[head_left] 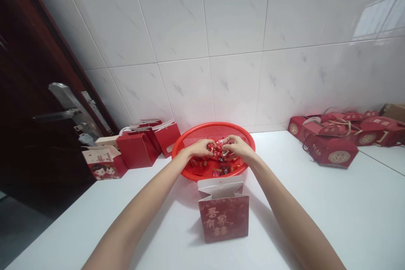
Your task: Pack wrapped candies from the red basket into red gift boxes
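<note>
Both hands reach into a red plastic basket (215, 125) with a mesh wall, which holds wrapped candies (225, 170) in red and dark wrappers. My left hand (201, 148) is curled round some red-wrapped candies, its fingertips partly hidden among them. Close beside it, my right hand (236, 147) pinches candies too, thumb and fingers bent inward. Exactly how many pieces each hand grips cannot be made out. In front of the basket, between my forearms, a red paper gift bag (225, 219) with gold characters stands upright with its top open.
At left on the white table (152, 219) stand several red gift bags (136, 150), one with cartoon figures (106, 168). Several red gift boxes (337, 150) cluster at right, a brown carton (394, 111) behind them. A tiled wall rises behind; a dark door (28, 50) is at left.
</note>
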The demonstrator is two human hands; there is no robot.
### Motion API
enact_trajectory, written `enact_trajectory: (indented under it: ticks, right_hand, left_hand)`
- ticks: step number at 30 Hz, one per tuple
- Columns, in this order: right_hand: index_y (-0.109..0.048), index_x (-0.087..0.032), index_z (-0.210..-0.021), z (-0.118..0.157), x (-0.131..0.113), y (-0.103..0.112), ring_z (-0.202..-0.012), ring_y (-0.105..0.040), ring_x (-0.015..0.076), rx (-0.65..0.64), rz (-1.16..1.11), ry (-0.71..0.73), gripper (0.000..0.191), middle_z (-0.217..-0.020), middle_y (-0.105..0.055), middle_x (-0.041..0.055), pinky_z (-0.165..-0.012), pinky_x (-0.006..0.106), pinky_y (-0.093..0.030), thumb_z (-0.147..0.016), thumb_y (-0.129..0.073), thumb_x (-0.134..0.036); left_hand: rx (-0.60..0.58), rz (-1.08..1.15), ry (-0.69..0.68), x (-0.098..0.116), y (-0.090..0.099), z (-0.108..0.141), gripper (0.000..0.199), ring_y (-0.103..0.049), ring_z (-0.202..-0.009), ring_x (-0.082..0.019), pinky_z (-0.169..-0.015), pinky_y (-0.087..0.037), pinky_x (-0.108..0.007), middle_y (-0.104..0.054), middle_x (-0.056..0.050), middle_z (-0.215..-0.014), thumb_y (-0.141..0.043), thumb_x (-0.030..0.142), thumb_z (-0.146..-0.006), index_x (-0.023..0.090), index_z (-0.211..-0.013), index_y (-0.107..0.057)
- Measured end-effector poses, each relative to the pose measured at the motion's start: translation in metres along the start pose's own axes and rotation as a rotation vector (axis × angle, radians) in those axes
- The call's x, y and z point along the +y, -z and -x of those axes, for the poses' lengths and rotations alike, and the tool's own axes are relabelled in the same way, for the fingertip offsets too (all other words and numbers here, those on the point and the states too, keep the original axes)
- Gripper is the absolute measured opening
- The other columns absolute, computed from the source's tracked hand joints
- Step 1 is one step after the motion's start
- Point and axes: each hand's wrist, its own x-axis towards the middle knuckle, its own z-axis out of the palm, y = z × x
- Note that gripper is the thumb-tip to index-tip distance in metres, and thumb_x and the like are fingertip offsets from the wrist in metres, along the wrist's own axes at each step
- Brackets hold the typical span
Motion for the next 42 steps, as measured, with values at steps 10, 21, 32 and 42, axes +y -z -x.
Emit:
enact_trajectory:
  ticks: [10, 21, 32, 42]
  right_hand:
    - [-0.051, -0.020, -0.083, -0.005, 0.004, 0.000, -0.054, -0.065, 0.0153, 0.009, -0.063, 0.023, 0.026, -0.060, -0.060, -0.0041, -0.050, 0.025, -0.057, -0.070, -0.062, -0.002]
    - [-0.052, -0.020, -0.087, -0.005, 0.003, 0.000, -0.054, -0.062, 0.0131, 0.029, -0.060, 0.063, 0.030, -0.064, -0.056, -0.0055, -0.049, 0.024, -0.056, -0.065, -0.055, 0.000]
    - [-0.053, -0.020, -0.087, -0.008, 0.005, 0.001, -0.057, -0.062, 0.0144, 0.030, -0.048, 0.079, 0.031, -0.068, -0.058, -0.0041, -0.052, 0.025, -0.054, -0.063, -0.056, -0.002]
    - [-0.054, -0.021, -0.084, -0.009, 0.008, 0.001, -0.058, -0.061, 0.0151, 0.034, -0.059, 0.076, 0.027, -0.065, -0.058, -0.0045, -0.052, 0.026, -0.053, -0.062, -0.058, -0.006]
  left_hand:
    - [-0.103, -0.178, 0.196, -0.008, -0.004, 0.000, 0.038, -0.063, -0.076, -0.024, -0.062, -0.046, -0.029, -0.066, 0.000, -0.079, -0.078, 0.021, -0.049, 0.022, -0.083, -0.062]
    - [-0.121, -0.261, 0.201, 0.002, -0.002, 0.002, 0.030, -0.065, -0.085, -0.027, -0.065, -0.047, -0.029, -0.067, -0.004, -0.086, -0.074, 0.022, -0.056, 0.021, -0.084, -0.063]
    - [-0.082, -0.335, 0.218, 0.001, -0.005, 0.002, 0.045, -0.068, -0.091, -0.026, -0.068, -0.049, -0.027, -0.071, -0.008, -0.104, -0.065, 0.010, -0.064, 0.020, -0.108, -0.064]
    - [0.037, -0.473, 0.279, 0.013, 0.002, 0.005, 0.031, -0.065, -0.110, -0.027, -0.083, -0.051, -0.029, -0.068, -0.012, -0.122, -0.057, 0.020, -0.083, 0.018, -0.113, -0.061]
